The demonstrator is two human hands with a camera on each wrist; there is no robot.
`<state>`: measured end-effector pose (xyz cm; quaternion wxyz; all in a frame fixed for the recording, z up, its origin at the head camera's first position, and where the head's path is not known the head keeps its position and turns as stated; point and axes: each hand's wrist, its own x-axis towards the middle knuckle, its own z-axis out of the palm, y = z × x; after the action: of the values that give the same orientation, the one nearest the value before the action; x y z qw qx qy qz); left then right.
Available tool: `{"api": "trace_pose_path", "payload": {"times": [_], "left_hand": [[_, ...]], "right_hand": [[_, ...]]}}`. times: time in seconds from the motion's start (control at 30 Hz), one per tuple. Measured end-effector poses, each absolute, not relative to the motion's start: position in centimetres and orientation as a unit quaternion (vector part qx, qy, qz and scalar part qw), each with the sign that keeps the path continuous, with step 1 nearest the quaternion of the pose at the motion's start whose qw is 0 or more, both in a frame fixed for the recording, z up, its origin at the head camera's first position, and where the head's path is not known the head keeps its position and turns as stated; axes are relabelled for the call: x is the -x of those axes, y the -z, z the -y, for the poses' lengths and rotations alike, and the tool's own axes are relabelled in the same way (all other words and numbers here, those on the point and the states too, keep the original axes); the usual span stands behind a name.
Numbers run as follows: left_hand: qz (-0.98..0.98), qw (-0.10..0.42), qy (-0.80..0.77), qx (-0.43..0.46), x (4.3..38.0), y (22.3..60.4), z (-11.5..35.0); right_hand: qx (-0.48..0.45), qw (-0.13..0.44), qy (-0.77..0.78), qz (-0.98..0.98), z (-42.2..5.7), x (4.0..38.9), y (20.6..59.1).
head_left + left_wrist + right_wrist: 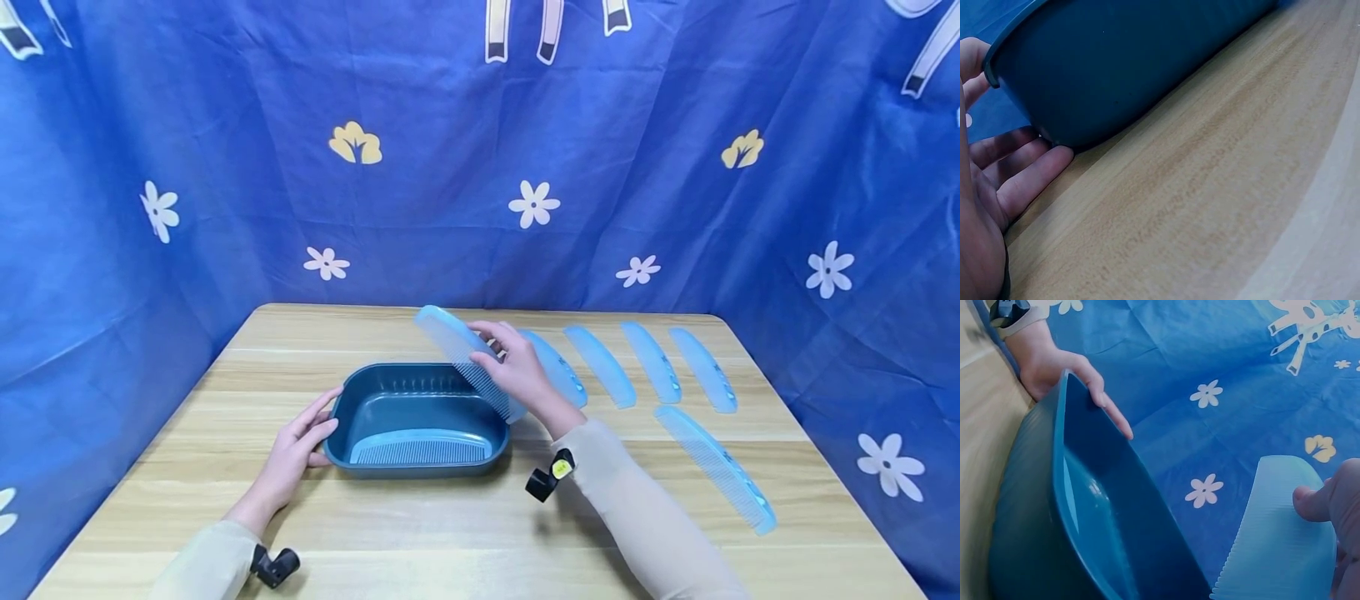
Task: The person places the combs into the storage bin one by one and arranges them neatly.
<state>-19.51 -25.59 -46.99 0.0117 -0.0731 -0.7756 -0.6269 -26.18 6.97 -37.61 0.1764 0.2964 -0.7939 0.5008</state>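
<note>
My right hand [517, 367] pinches a translucent light-blue comb [448, 332] between thumb and fingers, tilted over the right end of a dark teal plastic basin [420, 472]. The held comb [1279, 531] has its teeth facing the basin in the right wrist view. Inside the basin another blue comb [422, 438] lies along the near side. My left hand [292, 446] rests at the basin's left end, thumb and index finger at the rim. Its other fingers [1032, 181] extend against the outer wall near the bottom, in the left wrist view.
Several more blue combs lie right of the basin: a slanted row at the back, with one comb [600, 367] in it, and a nearer comb [716, 467]. The wooden table [420, 542] meets a blue patterned cloth [442, 217] behind and at both sides.
</note>
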Motion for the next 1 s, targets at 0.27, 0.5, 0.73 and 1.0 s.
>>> {"api": "trace_pose_path", "payload": {"times": [0.27, 0.5, 0.73, 1.0], "left_hand": [[0.78, 0.011, 0.621, 0.068, 19.5, 47.0, 25.6], [0.781, 0.01, 0.62, 0.068, 19.4, 47.0, 25.5], [0.781, 0.012, 0.621, 0.061, 19.3, 47.0, 25.5], [0.784, 0.012, 0.618, 0.06, 19.5, 47.0, 25.4]], "right_hand": [[-0.316, 0.157, -0.478, 0.804, -5.5, 26.9, 38.4], [-0.313, 0.133, -0.472, 0.813, -4.4, 26.9, 39.0], [-0.335, 0.088, -0.448, 0.824, -3.3, 26.7, 39.7], [-0.366, 0.044, -0.416, 0.831, -2.7, 27.1, 40.8]]}}
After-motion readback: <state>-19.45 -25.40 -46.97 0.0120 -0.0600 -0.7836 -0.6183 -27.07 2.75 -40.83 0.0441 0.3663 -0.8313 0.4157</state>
